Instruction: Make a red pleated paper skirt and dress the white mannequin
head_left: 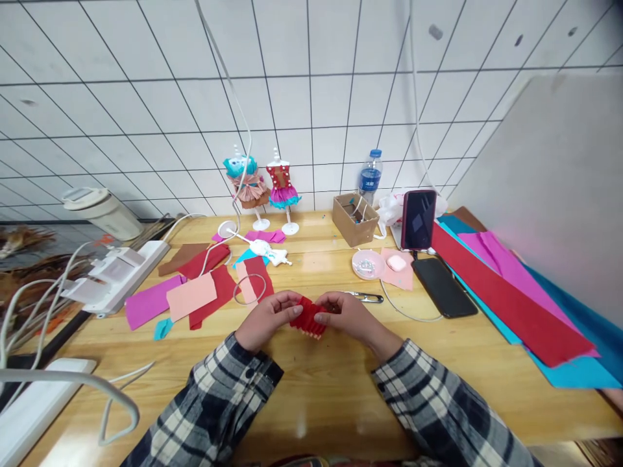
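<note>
Between my two hands is a small piece of pleated red crepe paper (307, 318) with a pale pink lower edge. My left hand (272, 318) pinches its left side between thumb and fingers. On the right side, my right hand (351, 318) grips it the same way. Just behind my right hand lies a pair of thread snips (367, 297). Red crepe paper scraps (219, 288) and a light pink piece (192, 296) are spread to the left of my left hand. A white mini dress form (267, 251) lies on its side behind them.
Two dressed mini mannequins (280, 188) stand by the tiled wall. A cardboard box (355, 220), water bottle (370, 174), pink dish (368, 264) and phones (444, 287) sit behind right. Long crepe strips (511, 292) lie far right; a power strip (117, 275) and cables lie left.
</note>
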The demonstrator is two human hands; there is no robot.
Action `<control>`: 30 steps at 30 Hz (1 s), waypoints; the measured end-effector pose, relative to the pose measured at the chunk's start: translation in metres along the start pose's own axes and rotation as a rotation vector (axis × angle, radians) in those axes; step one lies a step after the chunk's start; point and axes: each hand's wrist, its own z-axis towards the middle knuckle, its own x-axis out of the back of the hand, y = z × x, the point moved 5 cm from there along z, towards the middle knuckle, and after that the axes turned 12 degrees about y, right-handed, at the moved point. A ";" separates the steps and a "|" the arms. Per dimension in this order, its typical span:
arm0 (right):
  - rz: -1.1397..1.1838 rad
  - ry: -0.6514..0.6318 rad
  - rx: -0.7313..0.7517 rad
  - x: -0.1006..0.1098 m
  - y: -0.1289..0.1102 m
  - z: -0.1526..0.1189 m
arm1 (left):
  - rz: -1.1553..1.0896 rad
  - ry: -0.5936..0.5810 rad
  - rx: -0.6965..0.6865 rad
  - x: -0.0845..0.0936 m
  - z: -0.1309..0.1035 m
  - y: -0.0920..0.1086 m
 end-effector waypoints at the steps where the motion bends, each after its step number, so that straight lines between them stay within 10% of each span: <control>1: -0.023 0.001 -0.001 0.002 0.000 -0.001 | -0.018 0.003 0.009 0.001 0.000 -0.004; 15: -0.146 0.095 0.109 0.011 -0.009 -0.007 | 0.346 -0.028 -0.244 -0.009 -0.004 -0.005; 30: -0.072 0.134 0.113 0.010 -0.007 -0.006 | 0.327 0.097 -0.158 -0.013 -0.005 -0.012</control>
